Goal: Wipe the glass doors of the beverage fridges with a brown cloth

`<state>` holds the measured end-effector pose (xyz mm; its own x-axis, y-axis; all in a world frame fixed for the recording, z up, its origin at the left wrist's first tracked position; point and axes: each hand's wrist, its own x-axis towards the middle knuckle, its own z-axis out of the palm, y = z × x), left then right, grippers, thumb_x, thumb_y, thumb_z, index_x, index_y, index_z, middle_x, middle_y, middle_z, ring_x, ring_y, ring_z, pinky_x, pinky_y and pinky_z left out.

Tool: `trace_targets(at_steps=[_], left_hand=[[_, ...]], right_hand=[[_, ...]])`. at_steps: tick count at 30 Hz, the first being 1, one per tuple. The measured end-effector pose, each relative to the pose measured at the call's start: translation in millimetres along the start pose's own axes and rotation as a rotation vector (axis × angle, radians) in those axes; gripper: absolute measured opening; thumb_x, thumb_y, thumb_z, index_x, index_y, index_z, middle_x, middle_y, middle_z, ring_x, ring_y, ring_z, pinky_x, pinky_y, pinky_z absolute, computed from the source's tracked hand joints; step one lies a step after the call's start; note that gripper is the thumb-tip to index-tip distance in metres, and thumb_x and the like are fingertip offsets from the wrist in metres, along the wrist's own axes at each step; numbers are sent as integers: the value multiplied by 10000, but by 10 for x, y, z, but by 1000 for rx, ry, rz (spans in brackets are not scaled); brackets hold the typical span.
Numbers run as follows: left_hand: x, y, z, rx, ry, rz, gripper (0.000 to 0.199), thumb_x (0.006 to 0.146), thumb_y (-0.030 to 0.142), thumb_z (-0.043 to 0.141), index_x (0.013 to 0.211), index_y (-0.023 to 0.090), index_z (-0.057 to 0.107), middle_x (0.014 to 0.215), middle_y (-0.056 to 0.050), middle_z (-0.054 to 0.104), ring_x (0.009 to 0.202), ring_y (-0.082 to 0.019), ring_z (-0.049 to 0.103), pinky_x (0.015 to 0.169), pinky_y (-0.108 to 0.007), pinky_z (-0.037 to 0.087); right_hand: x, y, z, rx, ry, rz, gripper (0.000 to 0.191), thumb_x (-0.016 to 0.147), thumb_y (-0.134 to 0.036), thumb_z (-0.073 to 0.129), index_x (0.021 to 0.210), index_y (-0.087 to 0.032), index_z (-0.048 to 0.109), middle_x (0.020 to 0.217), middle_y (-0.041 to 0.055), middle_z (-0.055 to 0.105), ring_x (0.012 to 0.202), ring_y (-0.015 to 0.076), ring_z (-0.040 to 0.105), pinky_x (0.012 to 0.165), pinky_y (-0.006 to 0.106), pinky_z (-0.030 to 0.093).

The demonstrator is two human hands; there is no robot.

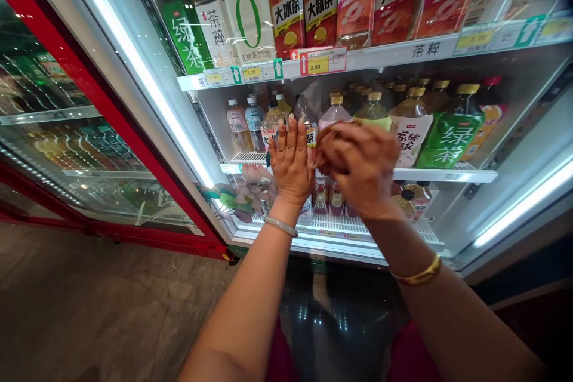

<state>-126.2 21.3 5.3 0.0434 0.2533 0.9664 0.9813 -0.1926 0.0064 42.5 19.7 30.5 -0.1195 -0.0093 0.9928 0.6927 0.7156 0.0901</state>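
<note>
My left hand [292, 161] is raised with its palm away from me and fingers stretched out, in front of the middle shelf's bottles; nothing shows in it. Close to its right side is my right hand [358, 161], its fingers curled, partly blurred. What the right fingers hold, if anything, is hidden. Just right of it stand a pale-labelled bottle [408, 131] and a green-labelled bottle [453, 131]. Left of my left hand are small bottles, one with a pink label [238, 122] and one with a blue label [255, 122].
The upper shelf edge [380, 58] carries price tags below large tea bottles. The middle shelf edge [447, 175] runs behind my hands, with more bottles underneath. A red-framed glass door [111, 125] stands at the left, above the grey floor [111, 298].
</note>
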Motion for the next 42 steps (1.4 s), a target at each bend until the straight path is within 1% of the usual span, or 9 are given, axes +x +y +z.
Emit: trace_targets(at_steps=[5,10,13,20,23,26,29,36,42], left_hand=[[3,79,-14,18,9,-19,586,1071,290,242,1645,174,231,1712,-83,268,1612,-172,28,1332,-468,4],[1,48,24,22,54,-7,586,1083,343,288,1646,195,227,1705,-81,283,1611,-155,34,1334,-436,15],[-1,47,30,26,18,-45,572,1084,367,287,1631,202,277,1705,-73,285,1609,-141,28,1333,-424,5],[8,87,-24,22,-24,-58,584,1059,329,250,1609,153,333,1693,-99,320,1611,-150,8,1328,-444,-8],[18,92,-30,25,-40,-73,584,1055,330,259,1595,132,360,1681,-118,339,1612,-156,18,1326,-438,-20],[28,96,-22,7,-57,-117,585,1060,369,255,1589,150,375,1674,-102,357,1612,-151,39,1326,-424,-25],[29,96,-13,-10,-78,-144,592,1058,391,263,1590,155,371,1682,-96,342,1615,-163,48,1323,-430,-41],[10,88,-13,-1,-58,-106,597,1046,342,256,1601,144,349,1690,-102,326,1616,-168,19,1322,-448,-37],[30,109,-34,-14,-64,-116,596,1046,342,274,1597,129,349,1687,-121,326,1618,-182,38,1322,-454,-30]], right_hand=[[119,265,-124,-75,188,148,326,808,-253,727,1124,-214,656,1308,118,660,1193,311,538,1028,523,422],[-255,-108,55,-43,-19,-44,206,865,-275,699,1070,-289,685,1245,21,723,1196,258,530,1061,458,383],[-250,-102,22,0,-105,-126,187,892,-253,675,1074,-295,685,1248,-6,727,1197,239,541,1070,434,382],[120,438,-255,-104,169,203,316,824,-269,711,1135,-241,661,1314,116,654,1208,338,540,1028,544,412],[-68,258,-161,-98,123,134,277,844,-280,704,1118,-256,671,1295,94,681,1219,322,522,1034,517,402],[-295,-23,-41,-46,-24,-60,213,867,-248,685,1076,-289,684,1260,12,719,1196,261,533,1059,455,393],[-317,-58,-50,-9,-136,-166,192,881,-225,673,1061,-292,687,1273,-28,723,1189,227,544,1083,419,389],[83,548,-304,-125,208,181,330,785,-256,737,1108,-235,675,1276,121,678,1176,341,579,1001,519,445],[-239,167,-142,-106,10,-6,221,849,-300,699,1068,-272,683,1256,30,714,1179,281,552,1044,471,414]])
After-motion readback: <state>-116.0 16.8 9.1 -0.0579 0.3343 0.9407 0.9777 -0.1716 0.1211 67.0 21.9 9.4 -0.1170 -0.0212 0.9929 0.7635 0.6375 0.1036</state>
